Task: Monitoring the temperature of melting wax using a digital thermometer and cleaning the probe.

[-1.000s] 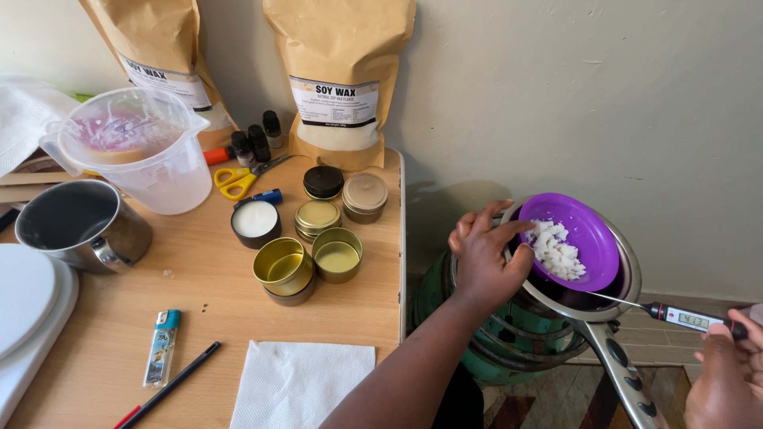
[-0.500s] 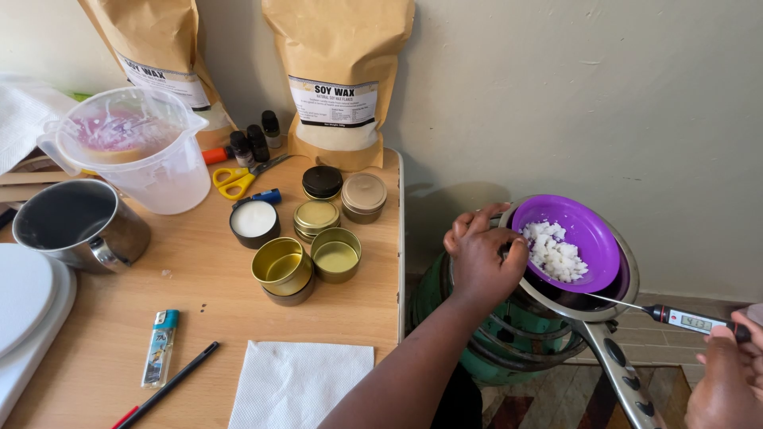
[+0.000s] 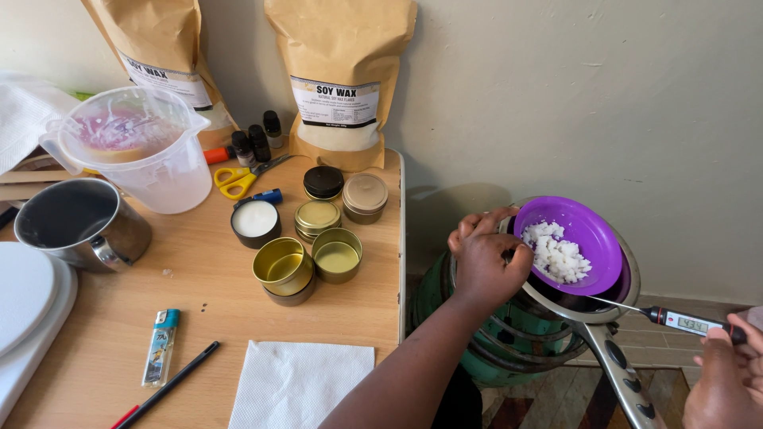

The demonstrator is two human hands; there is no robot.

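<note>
The bowl gripped at its rim by the left hand is bright purple, and the flakes in it are white. Under the grip sit a silver pan and a green cylinder. The thermometer in the right hand is black with a red band and a pale grey screen.

- A pale, scuffed plaster wall runs across the far side.
- A light wooden table fills the left.
- Patterned floor tiles show at near right.
- Soft, even light.
</note>
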